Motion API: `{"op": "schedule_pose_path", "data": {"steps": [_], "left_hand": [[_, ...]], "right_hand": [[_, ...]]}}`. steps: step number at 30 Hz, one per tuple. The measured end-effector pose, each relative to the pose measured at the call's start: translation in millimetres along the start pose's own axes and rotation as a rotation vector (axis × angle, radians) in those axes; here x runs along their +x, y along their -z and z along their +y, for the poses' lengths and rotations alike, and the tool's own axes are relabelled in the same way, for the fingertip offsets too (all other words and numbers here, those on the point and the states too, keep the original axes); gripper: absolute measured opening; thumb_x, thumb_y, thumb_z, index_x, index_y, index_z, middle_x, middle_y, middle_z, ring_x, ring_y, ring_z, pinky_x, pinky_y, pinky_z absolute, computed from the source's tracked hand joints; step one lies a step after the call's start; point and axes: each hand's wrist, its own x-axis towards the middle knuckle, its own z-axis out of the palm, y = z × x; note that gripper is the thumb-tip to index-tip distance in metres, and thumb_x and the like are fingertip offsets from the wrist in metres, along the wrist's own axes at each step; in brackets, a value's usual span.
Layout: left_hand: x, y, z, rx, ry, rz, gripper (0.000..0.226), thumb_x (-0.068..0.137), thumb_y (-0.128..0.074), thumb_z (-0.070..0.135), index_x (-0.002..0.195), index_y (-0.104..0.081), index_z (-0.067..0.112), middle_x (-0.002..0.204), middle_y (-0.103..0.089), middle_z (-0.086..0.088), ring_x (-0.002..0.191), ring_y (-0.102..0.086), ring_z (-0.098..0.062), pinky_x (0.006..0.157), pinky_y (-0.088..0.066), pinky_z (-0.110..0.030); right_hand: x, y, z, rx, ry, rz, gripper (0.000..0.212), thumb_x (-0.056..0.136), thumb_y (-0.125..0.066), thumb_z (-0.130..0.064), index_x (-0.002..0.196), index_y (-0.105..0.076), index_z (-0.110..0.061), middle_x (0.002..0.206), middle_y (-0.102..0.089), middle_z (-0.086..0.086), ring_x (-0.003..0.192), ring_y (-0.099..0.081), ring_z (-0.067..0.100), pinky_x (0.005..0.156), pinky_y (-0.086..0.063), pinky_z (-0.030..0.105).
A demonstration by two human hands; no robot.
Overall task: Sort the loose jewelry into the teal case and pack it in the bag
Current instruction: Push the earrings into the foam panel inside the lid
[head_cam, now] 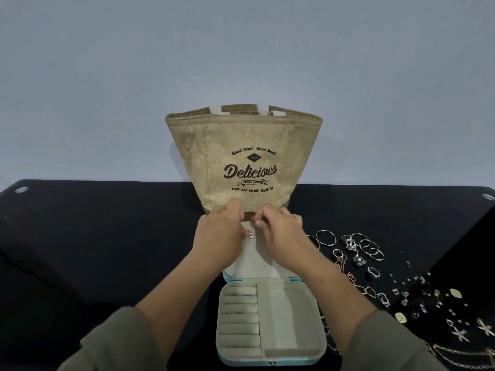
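Note:
The teal case point(270, 360) lies open on the black table, its cream ring rolls point(239, 311) bare. Its lid panel point(257, 262), cream with small holes, stands up against the burlap bag point(241, 135). My left hand point(219, 234) pinches a small stone-set earring point(249, 234) against the panel's upper left. My right hand point(281, 231) has its fingers curled at the panel's top edge and holds it there. Loose jewelry lies to the right of the case: rings point(359, 247), a hoop point(325, 238), a gold chain point(348, 274) and several small earrings point(428, 298).
The bag stands upright and open at the table's back, against a pale wall. Star-shaped pieces point(471, 329) and another chain point(455, 354) lie near the right front edge. The table point(93, 236) left of the case is bare black surface.

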Motion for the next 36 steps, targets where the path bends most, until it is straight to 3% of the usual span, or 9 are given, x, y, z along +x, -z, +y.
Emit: {"op": "schedule_pose_path", "data": {"steps": [3, 7, 9, 12, 16, 22, 26, 31, 36], "left_hand": [[-1.4, -0.3, 4.2, 0.027, 0.032, 0.028, 0.032, 0.089, -0.066, 0.025, 0.095, -0.035, 0.023, 0.081, -0.047, 0.01, 0.086, -0.044, -0.015, 0.077, -0.039, -0.03], [-3.0, -1.0, -1.4, 0.076, 0.06, 0.026, 0.032, 0.087, -0.066, 0.042, 0.109, -0.049, 0.027, 0.108, -0.047, 0.009, 0.103, -0.039, -0.014, 0.087, -0.035, -0.03], [-5.4, -1.3, -8.1, -0.007, 0.047, -0.026, 0.028, 0.089, -0.064, 0.043, 0.111, -0.054, 0.029, 0.111, -0.052, 0.013, 0.109, -0.044, -0.012, 0.093, -0.036, -0.032], [-16.6, 0.1, -12.7, -0.209, -0.03, -0.002, 0.021, 0.088, -0.065, 0.036, 0.105, -0.056, 0.027, 0.099, -0.055, 0.018, 0.095, -0.052, -0.003, 0.086, -0.046, -0.028], [-37.2, 3.6, -14.1, -0.233, -0.181, 0.141, 0.021, 0.086, -0.069, 0.03, 0.098, -0.054, 0.022, 0.092, -0.05, 0.016, 0.084, -0.051, -0.003, 0.069, -0.045, -0.019], [-75.0, 2.2, -13.5, -0.198, -0.368, 0.31, 0.021, 0.084, -0.072, 0.024, 0.085, -0.056, 0.011, 0.089, -0.047, 0.005, 0.067, -0.043, -0.006, 0.055, -0.041, -0.014], [-99.6, -5.9, -14.1, -0.117, -0.435, 0.402, 0.021, 0.089, -0.067, 0.023, 0.08, -0.06, 0.006, 0.083, -0.052, -0.001, 0.068, -0.038, -0.001, 0.062, -0.036, -0.008], [-108.6, -12.0, -16.5, -0.096, -0.499, 0.461, 0.019, 0.091, -0.064, 0.021, 0.079, -0.06, 0.007, 0.078, -0.054, -0.002, 0.066, -0.05, -0.013, 0.068, -0.041, -0.013], [-109.1, -13.0, -18.8, -0.093, -0.541, 0.48, 0.017, 0.088, -0.069, 0.018, 0.079, -0.06, 0.007, 0.076, -0.054, -0.003, 0.064, -0.051, -0.015, 0.059, -0.049, -0.025]], "right_hand": [[0.1, -0.2, 0.9, -0.005, 0.007, 0.007, 0.012, 0.099, -0.043, -0.016, 0.095, -0.054, -0.018, 0.09, -0.058, -0.009, 0.087, -0.039, 0.009, 0.095, -0.029, 0.036], [-1.2, 4.0, 2.4, 0.014, 0.023, 0.008, 0.012, 0.1, -0.043, -0.018, 0.096, -0.055, -0.018, 0.088, -0.056, -0.011, 0.086, -0.038, 0.005, 0.092, -0.027, 0.031], [-0.8, 7.2, 2.2, 0.012, 0.035, 0.003, 0.011, 0.1, -0.045, -0.02, 0.095, -0.055, -0.021, 0.088, -0.058, -0.012, 0.086, -0.041, 0.003, 0.09, -0.027, 0.03], [1.1, 15.6, -3.1, 0.005, 0.041, 0.005, 0.009, 0.098, -0.049, -0.023, 0.091, -0.054, -0.024, 0.084, -0.061, -0.011, 0.083, -0.05, 0.006, 0.087, -0.035, 0.033], [-1.8, 33.9, -21.7, 0.081, -0.007, 0.011, 0.008, 0.095, -0.052, -0.023, 0.089, -0.056, -0.023, 0.082, -0.064, -0.008, 0.075, -0.058, 0.008, 0.071, -0.05, 0.031], [-18.7, 52.3, -40.5, 0.13, -0.158, -0.215, 0.011, 0.093, -0.059, -0.025, 0.083, -0.064, -0.022, 0.079, -0.062, -0.007, 0.069, -0.053, 0.006, 0.065, -0.045, 0.021], [-39.0, 51.9, -41.9, 0.205, -0.245, -0.323, 0.012, 0.091, -0.064, -0.028, 0.083, -0.069, -0.02, 0.073, -0.059, -0.007, 0.061, -0.048, 0.004, 0.062, -0.041, 0.019], [-55.6, 41.9, -39.0, 0.268, -0.291, -0.377, 0.009, 0.087, -0.069, -0.025, 0.083, -0.072, -0.018, 0.075, -0.058, -0.003, 0.067, -0.047, 0.007, 0.067, -0.041, 0.022], [-56.1, 38.1, -41.4, 0.247, -0.312, -0.407, 0.007, 0.087, -0.07, -0.023, 0.083, -0.073, -0.019, 0.07, -0.055, -0.005, 0.065, -0.045, 0.006, 0.063, -0.039, 0.019]]}}
